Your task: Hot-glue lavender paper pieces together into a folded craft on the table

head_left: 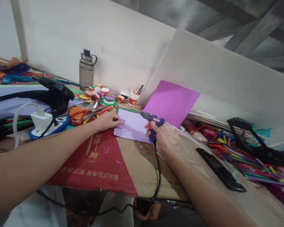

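Note:
My right hand [159, 135] is wrapped round a blue glue gun [157, 123] with an orange trigger. Its nozzle points left, over a sheet of light purple paper [134, 126] lying on the cardboard. At the left part of that sheet is my left hand [111, 121], fingers together, with the thumb and fingertips at a small purple piece [120, 125]. Whether the piece is pinched or pressed down is too small to tell. A black cord hangs from the glue gun over the front edge.
Scissors [79, 117] and a box cutter lie left of the paper. Behind stand a bottle [86, 71] and a pen cup [133, 98]. A magenta sheet [171, 102] leans on a white board. A black phone [220, 170] and colourful strips [234, 151] lie right; a power strip [49, 127] sits left.

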Tool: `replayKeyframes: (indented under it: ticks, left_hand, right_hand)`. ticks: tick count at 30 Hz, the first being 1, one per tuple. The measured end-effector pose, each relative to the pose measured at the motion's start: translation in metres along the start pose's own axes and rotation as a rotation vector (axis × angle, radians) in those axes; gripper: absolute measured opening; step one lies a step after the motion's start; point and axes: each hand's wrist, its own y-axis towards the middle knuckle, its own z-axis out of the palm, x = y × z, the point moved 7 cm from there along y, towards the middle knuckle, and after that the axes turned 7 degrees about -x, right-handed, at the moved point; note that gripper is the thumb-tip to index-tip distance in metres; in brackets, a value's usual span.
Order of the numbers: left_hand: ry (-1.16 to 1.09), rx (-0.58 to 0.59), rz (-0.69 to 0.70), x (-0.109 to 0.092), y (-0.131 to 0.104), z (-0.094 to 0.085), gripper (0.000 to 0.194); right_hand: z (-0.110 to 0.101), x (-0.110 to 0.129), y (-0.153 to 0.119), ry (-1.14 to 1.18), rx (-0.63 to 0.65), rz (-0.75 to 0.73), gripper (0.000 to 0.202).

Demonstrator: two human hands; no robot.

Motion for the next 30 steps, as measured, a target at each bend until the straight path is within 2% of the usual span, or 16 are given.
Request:
replayKeyframes:
  ticks: [3, 6, 12, 17, 23, 30]
  left_hand:
    - [0.122, 0.078, 0.172, -0.016, -0.005, 0.003, 0.028]
    - [0.201, 0.115, 0.292, -0.027, -0.01, 0.002, 0.024]
    - [0.209, 0.126, 0.302, -0.03, -0.012, 0.0, 0.018]
    - [0.237, 0.123, 0.32, -0.029, -0.013, 0.004, 0.023]
    - [0.223, 0.107, 0.365, -0.034, -0.017, 0.003, 0.023]
    - [0.226, 0.131, 0.357, -0.034, -0.017, 0.008, 0.023]
  right_hand:
    - [-0.009, -0.007, 0.008, 0.074, -0.101, -0.013, 0.033]
    - [-0.008, -0.016, 0.012, 0.062, -0.093, 0.01, 0.032]
    - [-0.005, -0.017, 0.011, -0.013, -0.078, -0.006, 0.032]
    - [-0.003, -0.018, 0.01, -0.078, -0.063, 0.001, 0.035]
    - [-0.003, -0.018, 0.007, -0.089, -0.066, 0.014, 0.033]
    - [0.0, -0.014, 0.007, -0.091, -0.055, -0.032, 0.033]
